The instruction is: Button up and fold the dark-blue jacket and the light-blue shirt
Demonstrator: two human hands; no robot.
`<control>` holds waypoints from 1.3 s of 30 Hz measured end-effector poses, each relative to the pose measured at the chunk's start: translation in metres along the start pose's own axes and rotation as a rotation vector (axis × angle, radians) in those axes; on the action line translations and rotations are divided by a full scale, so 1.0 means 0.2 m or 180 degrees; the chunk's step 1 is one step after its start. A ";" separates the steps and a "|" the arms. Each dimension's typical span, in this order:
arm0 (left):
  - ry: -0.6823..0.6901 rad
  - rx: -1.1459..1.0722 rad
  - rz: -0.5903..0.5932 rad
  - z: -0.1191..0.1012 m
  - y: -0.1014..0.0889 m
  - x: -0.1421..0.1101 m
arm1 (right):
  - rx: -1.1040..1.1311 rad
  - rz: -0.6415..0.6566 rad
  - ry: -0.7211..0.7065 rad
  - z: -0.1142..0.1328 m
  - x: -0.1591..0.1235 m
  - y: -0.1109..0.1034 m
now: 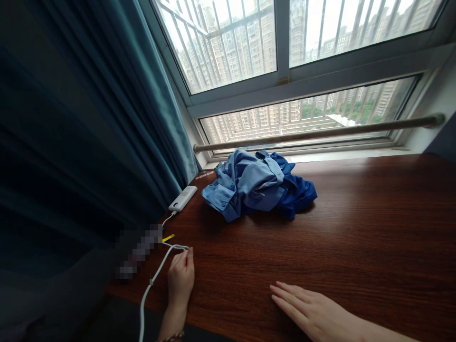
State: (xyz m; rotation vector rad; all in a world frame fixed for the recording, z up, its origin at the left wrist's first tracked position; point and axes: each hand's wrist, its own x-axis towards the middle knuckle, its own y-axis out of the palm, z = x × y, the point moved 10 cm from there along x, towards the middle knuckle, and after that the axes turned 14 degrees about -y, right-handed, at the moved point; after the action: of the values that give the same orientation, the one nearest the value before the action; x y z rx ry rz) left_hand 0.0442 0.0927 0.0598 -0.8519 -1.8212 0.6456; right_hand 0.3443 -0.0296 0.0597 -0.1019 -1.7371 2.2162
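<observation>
My left hand (181, 275) is closed at the near left of the wooden table, its fingers pinched on a white cable (151, 282). The cable makes a bend at the fingertips and hangs down past the table's edge. My right hand (308, 306) lies flat, palm down, near the front of the table, fingers stretched out and holding nothing. Beyond both hands a crumpled heap of blue clothing (249, 183) sits near the window, light blue on the left and darker blue on the right.
A white power bank (183, 198) with a short cord lies by the curtain (142, 95). A yellow strip (168, 238) and a blurred-out item (140, 251) are at the left edge. A metal rail (320, 134) crosses the window behind the wooden table (374, 228).
</observation>
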 end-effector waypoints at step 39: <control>0.0009 0.0398 0.0093 -0.02 0.04 -0.01 | 0.0174 -0.0202 -0.0017 -0.02 -0.01 0.04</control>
State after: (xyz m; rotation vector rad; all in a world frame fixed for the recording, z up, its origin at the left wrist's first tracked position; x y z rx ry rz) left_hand 0.0496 0.0953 0.0543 -0.7968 -1.7491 0.7680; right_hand 0.3455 -0.0274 0.0496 -0.0278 -1.6577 2.2180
